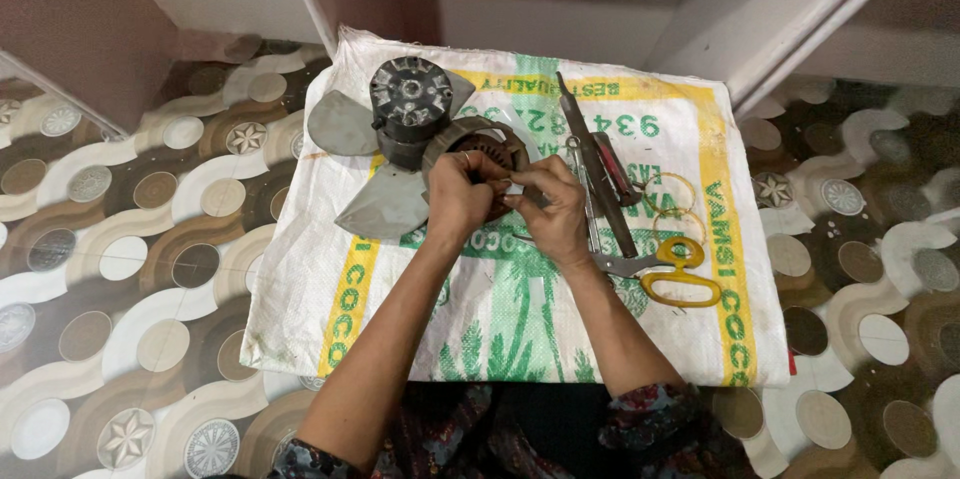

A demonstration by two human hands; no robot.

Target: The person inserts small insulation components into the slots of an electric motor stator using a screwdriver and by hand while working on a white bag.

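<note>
Nearest to us are our own dark patterned sleeves point(640, 419), and from them our two forearms reach forward over a white woven sack point(500, 319) spread flat on the patterned floor point(120, 269). We take the sack as our landmark.

Near the sack's middle, our left hand point(458, 201) and right hand point(550, 211) are close together, fingertips almost meeting. Both press on a round, dark motor stator point(492, 151) that lies on the sack, the left curled over its near rim and the right pinching something small at its edge; what the right fingers pinch is too small for us to tell. A ring shows on one left finger.

Just behind the stator, toward the sack's far left corner, stands one fan motor body point(410, 104), dark and ribbed, with grey blades point(380, 204); we count two blades clearly, a third only peeks out behind the motor.

On the sack's right half we count one pair of yellow-handled scissors point(675, 274), one long dark flat tool point(598, 164), one screwdriver with a dark red handle point(615, 174), and two thin wire loops point(670, 194) beside the yellow stripe.

No container stands on the sack; everything lies loose on its surface.
</note>
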